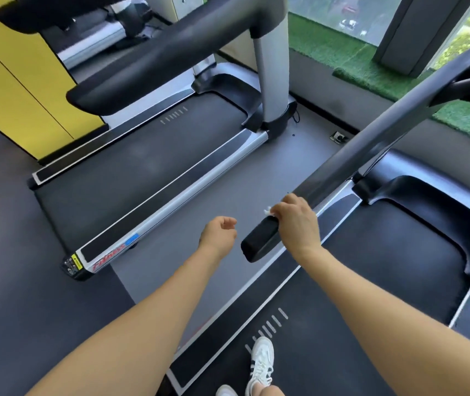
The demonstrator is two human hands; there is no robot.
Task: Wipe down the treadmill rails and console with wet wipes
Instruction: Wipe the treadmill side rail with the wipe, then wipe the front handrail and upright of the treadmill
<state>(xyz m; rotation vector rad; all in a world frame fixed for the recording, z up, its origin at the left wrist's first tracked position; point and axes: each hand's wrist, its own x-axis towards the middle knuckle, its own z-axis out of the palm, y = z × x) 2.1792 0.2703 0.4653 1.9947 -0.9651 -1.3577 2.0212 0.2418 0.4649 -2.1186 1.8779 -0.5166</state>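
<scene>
The wet wipe point(268, 211), thin, limp and probably slippery, is best kept bunched under the palm; only a white corner shows, peeping out at the left of the right hand point(296, 221). That hand's fingers clench the wipe around the near end of the left handrail point(371, 144). The left hand point(219, 232) hangs loosely curled and empty, just left of the rail tip.

Right hand point(296, 221) curled over the near end of the black treadmill rail point(339, 170), white wet wipe point(268, 211) pinched beneath. Left hand point(219, 233) loosely curled, holding nothing, hovering above grey floor point(228, 178). White shoe point(261, 364) on the belt point(376, 270).
</scene>
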